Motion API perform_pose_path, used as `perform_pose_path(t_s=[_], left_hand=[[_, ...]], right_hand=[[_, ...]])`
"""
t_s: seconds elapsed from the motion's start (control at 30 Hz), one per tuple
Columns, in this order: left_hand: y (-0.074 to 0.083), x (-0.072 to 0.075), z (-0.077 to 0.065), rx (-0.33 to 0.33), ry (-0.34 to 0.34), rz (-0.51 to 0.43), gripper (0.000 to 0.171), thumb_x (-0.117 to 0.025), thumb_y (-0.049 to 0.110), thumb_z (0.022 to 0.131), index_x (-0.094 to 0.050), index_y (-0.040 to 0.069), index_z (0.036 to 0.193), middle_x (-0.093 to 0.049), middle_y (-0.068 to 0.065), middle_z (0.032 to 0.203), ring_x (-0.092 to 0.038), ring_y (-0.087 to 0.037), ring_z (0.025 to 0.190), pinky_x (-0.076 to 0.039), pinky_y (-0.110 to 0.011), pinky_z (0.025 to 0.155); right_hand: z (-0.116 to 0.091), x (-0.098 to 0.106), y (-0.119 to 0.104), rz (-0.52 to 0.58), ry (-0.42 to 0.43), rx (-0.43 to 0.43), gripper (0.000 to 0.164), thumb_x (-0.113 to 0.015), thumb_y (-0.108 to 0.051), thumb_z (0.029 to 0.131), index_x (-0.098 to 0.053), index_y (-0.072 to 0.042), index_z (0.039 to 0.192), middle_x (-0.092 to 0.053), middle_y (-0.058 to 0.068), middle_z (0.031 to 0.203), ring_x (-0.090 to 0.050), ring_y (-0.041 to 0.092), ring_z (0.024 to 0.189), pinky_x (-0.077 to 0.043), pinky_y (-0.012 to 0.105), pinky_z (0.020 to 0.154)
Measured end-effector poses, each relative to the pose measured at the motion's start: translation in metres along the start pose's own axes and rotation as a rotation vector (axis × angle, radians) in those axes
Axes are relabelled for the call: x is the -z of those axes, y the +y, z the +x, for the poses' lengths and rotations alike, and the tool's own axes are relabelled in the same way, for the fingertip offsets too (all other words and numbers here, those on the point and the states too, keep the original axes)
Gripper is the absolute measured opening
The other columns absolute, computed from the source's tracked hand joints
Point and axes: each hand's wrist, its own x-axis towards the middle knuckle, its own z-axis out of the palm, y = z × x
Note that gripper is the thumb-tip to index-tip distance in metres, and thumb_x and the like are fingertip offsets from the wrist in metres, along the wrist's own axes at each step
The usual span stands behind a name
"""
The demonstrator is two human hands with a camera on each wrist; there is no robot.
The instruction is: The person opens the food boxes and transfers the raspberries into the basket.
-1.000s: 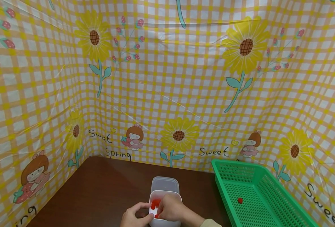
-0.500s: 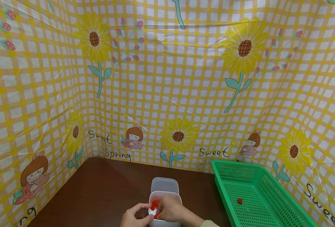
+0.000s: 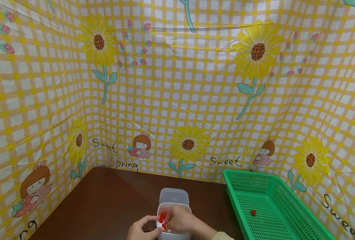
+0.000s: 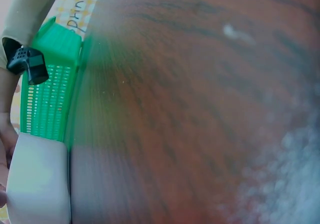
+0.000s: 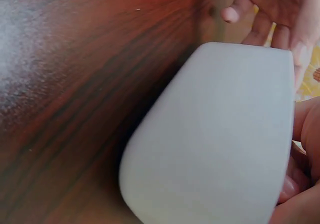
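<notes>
Fingers of the left hand (image 3: 142,229) stand spread, index and thumb tips touching the left rim of the box (image 3: 172,236), lower centre of the frame. Inside, red pieces (image 3: 162,216) lie right of those tips. One piece (image 3: 164,226) sits at the curled fingertips of the right hand (image 3: 180,220); whether gripped cannot be told. Lid (image 3: 173,196) adjoins the box's far edge. Basket (image 3: 249,181), lower right, bears a lone piece (image 3: 253,212).
</notes>
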Motion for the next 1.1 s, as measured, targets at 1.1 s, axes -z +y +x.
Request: perform_pose_path(t_s=[1.1], left_hand=[[0.008, -0.002, -0.001, 0.061, 0.014, -0.011, 0.035, -0.082, 0.024, 0.082, -0.073, 0.004, 0.11, -0.074, -0.007, 0.092, -0.065, -0.018, 0.077, -0.06, -0.037, 0.067]], right_hand=[[-0.006, 0.101, 0.007, 0.171, 0.097, -0.204, 0.007, -0.073, -0.002, 0.084, -0.078, -0.003, 0.09, -0.067, 0.012, 0.072, -0.045, 0.015, 0.064, -0.04, 0.03, 0.062]])
